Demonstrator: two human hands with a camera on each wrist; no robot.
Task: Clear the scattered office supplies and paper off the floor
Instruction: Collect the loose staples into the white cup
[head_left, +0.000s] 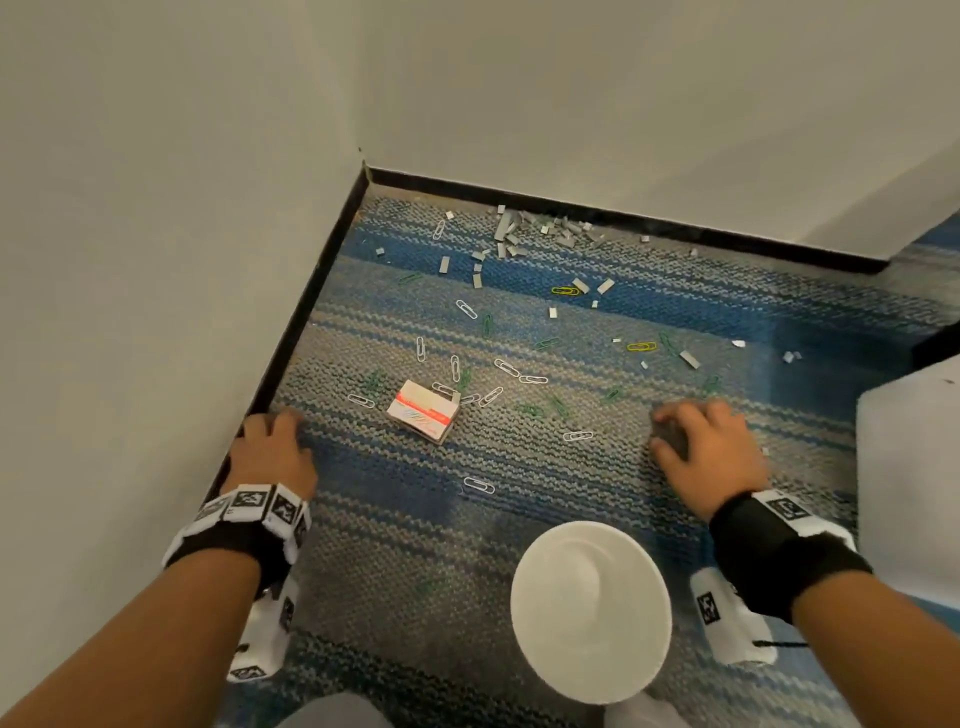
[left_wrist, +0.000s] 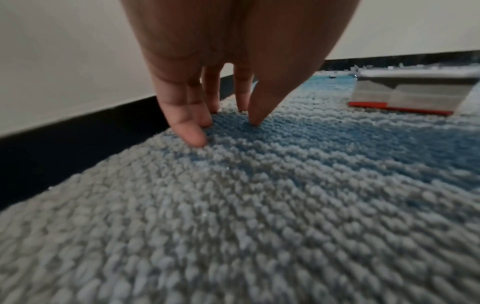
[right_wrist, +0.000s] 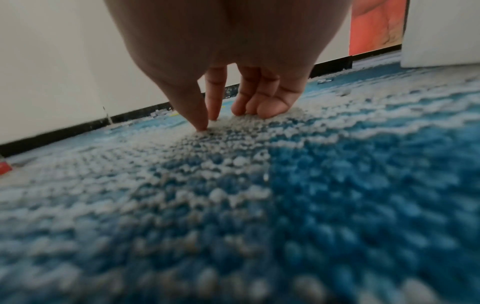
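Note:
Paper clips lie scattered on the blue-grey carpet (head_left: 415, 519): white ones (head_left: 506, 368), green ones (head_left: 558, 404) and yellow ones (head_left: 641, 345). Staple strips (head_left: 511, 231) are heaped by the far baseboard. A small red-and-white clip box (head_left: 423, 410) (left_wrist: 405, 92) lies among them. My left hand (head_left: 275, 421) (left_wrist: 226, 123) rests its straight fingertips on the carpet by the left baseboard, left of the box, and holds nothing. My right hand (head_left: 670, 426) (right_wrist: 233, 119) touches the carpet with its fingertips right of the clips, also holding nothing.
A white bowl (head_left: 589, 610) stands on the carpet near me, between my arms. White walls with a black baseboard (head_left: 306, 317) form a corner at the left and back. A white upright surface (head_left: 909, 467) stands at the right edge.

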